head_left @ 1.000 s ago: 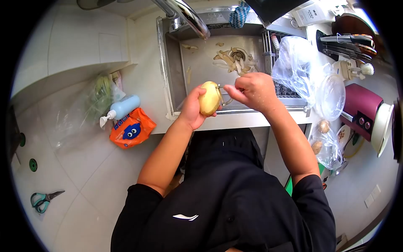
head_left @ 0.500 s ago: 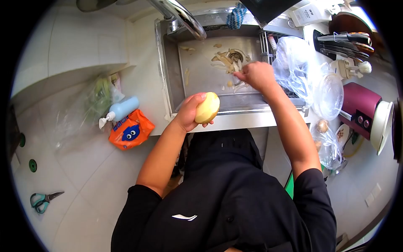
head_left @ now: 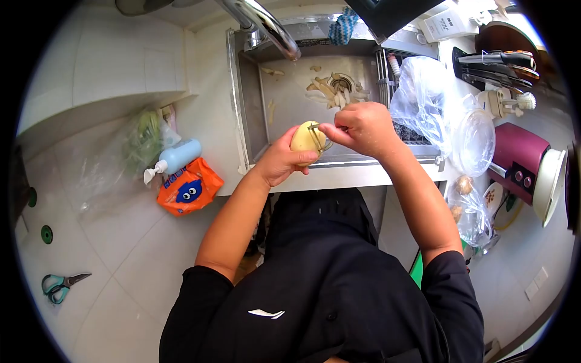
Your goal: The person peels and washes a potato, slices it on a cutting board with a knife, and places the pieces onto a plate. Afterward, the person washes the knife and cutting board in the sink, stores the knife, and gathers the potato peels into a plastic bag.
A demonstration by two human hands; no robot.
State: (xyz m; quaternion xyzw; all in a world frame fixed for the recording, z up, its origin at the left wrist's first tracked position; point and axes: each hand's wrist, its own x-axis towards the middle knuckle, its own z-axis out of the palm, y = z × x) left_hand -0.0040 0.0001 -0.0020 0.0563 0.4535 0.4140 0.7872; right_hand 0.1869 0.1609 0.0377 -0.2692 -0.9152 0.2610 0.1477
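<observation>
Peeler (head_left: 319, 138): handle mostly hidden inside the right hand (head_left: 367, 128), only the metal head is clear. Can't read blade contact exactly; head lies over the potato's (head_left: 304, 140) right side. Potato's underside and left end are covered by the left hand (head_left: 282, 160), most of those fingers tucked out of sight. Contents of the clear plastic bag (head_left: 420, 91) right of the sink (head_left: 290, 85) are hard to make out. Dark panel (head_left: 393, 15) at top is cut off by the frame edge.

Versus half a second ago: right hand was out near the drain (head_left: 342, 82), clear of the potato; now it's back with the peeler at it. Left thumb now lies across the potato's near part instead of along its upper left. Peelings (head_left: 327, 93) look about the same, heaped beside the drain.

Grip: left closed around the potato, right fist closed on the peeler. Potato is held above the sink's near edge. Visible face pale yellow, smooth, rounded oval, skin off where I can see it.
</observation>
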